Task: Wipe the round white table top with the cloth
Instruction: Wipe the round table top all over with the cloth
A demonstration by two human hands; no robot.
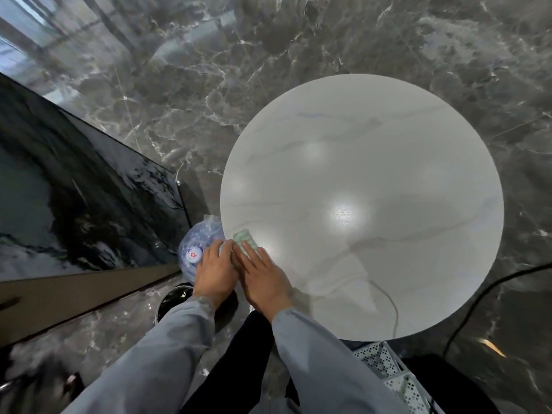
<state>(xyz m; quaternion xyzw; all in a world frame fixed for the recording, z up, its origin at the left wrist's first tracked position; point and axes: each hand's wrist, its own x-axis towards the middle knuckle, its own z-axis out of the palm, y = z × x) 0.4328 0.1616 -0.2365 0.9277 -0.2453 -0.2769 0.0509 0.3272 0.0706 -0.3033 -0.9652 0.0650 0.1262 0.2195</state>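
Note:
The round white table top (373,180) fills the middle and right of the view, with faint grey veins and bright light reflections. A small pale green folded cloth (245,241) lies at its near left rim. My right hand (263,279) lies flat on the cloth with straight fingers pressing it onto the table. My left hand (213,270) sits just beside it at the table's edge, fingers fairly straight and touching the cloth's left side. Most of the cloth is hidden under the fingers.
A large blue water bottle (195,252) with a white cap stands on the floor left of the table. A dark glossy counter (74,198) runs along the left. A black bucket (174,297) sits below my left wrist. A black cable (484,297) crosses the marble floor at right.

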